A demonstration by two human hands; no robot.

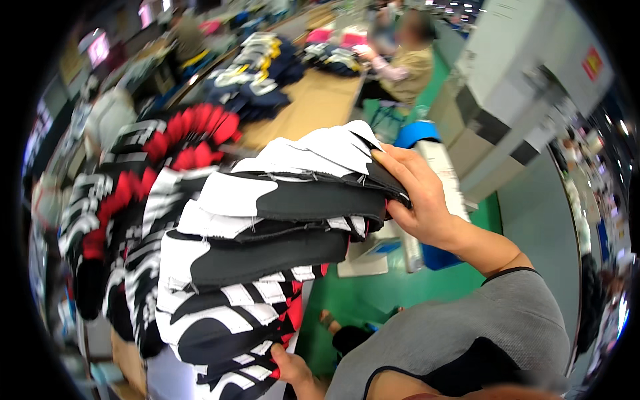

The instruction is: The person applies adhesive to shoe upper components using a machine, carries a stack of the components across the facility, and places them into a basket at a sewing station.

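A thick, overlapping bundle of black, white and red sewn fabric pieces (267, 260) fans out before me, with loose threads at some edges. My right hand (420, 193) is closed on the upper end of the bundle, its thumb beneath and its fingers over the edge of the white and black pieces. Lower down, my left hand (291, 369) grips the near end of the same bundle at a red edge; part of its fingers is hidden behind the fabric.
More black, white and red pieces (133, 193) lie in rows to the left. On the brown tabletop (313, 107) are navy and white stacks (250, 83). A person (400, 63) sits beyond. A pillar (507, 87) and a blue bin (440, 257) stand at the right over green floor (373, 300).
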